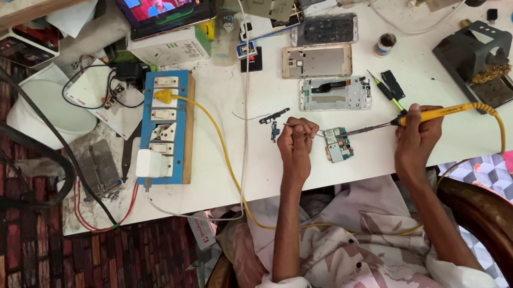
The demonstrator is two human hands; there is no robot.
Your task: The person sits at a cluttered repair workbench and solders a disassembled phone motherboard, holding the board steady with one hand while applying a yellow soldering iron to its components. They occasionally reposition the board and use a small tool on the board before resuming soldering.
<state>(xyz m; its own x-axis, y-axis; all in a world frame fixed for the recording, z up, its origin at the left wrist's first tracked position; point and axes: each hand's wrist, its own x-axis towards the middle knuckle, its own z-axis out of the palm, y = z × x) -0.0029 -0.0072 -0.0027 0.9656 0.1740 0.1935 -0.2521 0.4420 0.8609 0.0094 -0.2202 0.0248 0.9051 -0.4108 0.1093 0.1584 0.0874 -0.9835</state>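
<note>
My right hand grips a yellow-handled soldering iron, its metal tip resting on a small green circuit board that lies on the white table. My left hand is closed around thin tweezers just left of the board. A few tiny parts lie above my left hand.
Opened phone frames lie behind the board, with screwdrivers beside them. A blue switch board with a yellow cable stands at left, a dark iron stand at right, a lit screen at the back.
</note>
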